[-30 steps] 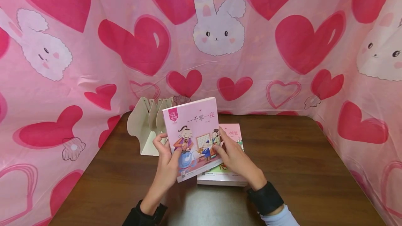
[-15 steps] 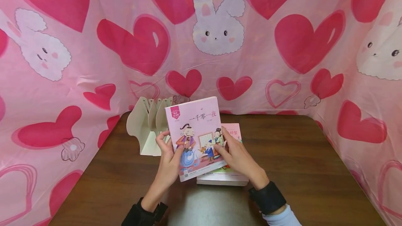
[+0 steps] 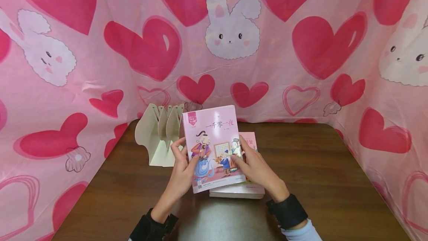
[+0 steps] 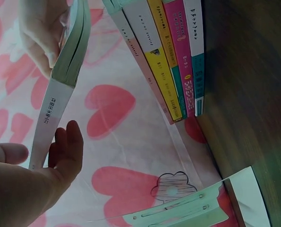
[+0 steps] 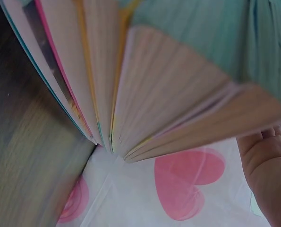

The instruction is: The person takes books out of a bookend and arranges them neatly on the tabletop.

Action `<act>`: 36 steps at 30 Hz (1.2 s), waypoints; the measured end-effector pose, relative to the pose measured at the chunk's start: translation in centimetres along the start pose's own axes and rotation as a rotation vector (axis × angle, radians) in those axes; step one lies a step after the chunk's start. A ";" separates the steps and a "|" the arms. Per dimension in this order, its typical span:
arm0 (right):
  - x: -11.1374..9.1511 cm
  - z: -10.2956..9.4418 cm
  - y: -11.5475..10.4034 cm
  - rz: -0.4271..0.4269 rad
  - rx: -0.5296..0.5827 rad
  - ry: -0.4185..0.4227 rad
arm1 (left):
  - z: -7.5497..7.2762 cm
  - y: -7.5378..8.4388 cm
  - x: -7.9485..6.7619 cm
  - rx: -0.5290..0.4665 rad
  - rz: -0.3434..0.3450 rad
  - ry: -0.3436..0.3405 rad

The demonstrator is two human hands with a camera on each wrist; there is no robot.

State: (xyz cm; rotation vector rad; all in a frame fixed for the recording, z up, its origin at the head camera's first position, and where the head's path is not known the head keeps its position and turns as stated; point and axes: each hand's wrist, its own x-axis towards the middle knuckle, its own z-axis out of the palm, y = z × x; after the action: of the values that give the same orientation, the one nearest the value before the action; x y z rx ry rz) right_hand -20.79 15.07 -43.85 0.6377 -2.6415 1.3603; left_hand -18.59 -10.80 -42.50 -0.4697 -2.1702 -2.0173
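Observation:
A pink paperback book point(image 3: 214, 122) with cartoon figures on its cover is held tilted, facing me, above the table. My left hand point(image 3: 182, 170) grips its left edge, thumb on the cover and other fingers behind. At the opposite edge my right hand point(image 3: 260, 170) pinches the book, thumb also on the front. In the left wrist view the held book's spine point(image 4: 50, 104) runs between both hands. Behind and below it lies a stack of books point(image 3: 237, 195), partly covered; several coloured spines show in the left wrist view. Page edges point(image 5: 164, 90) fill much of the right wrist view.
A cream book rack point(image 3: 147, 137) with several upright dividers stands left of the stack, partly hidden by the held book. All this is on a dark wooden table point(image 3: 311, 166). A pink curtain point(image 3: 281, 62) with hearts and rabbits surrounds the table's back and sides.
The held book and both hands have shifted a little to the right, and the book has turned slightly more upright. The stack and rack have stayed put.

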 end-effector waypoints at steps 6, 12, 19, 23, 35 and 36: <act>-0.1 -0.2 0.2 0.014 -0.007 -0.001 | 0.0 -0.4 0.3 0.025 -0.006 -0.027; -0.1 -0.7 0.3 0.060 0.020 -0.034 | 0.0 -0.9 0.7 0.085 -0.008 -0.035; -0.2 -1.3 0.5 0.130 0.015 -0.071 | 0.1 -1.4 1.1 0.160 0.000 -0.043; -0.3 -1.5 0.7 0.135 -0.008 -0.069 | 0.3 -1.9 1.3 0.173 0.001 -0.053; -0.3 -1.7 0.7 0.179 -0.008 -0.052 | 0.8 -2.8 1.9 0.186 -0.017 -0.067; -0.3 -1.7 0.8 0.186 -0.009 -0.054 | 0.9 -2.8 2.0 0.190 -0.020 -0.068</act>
State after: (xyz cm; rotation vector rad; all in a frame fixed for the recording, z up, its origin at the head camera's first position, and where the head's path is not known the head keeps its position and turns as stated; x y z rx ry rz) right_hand -20.96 16.91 -43.53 0.4431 -2.8089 1.3945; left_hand -21.27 -9.83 -44.65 -0.4988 -2.3861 -1.8050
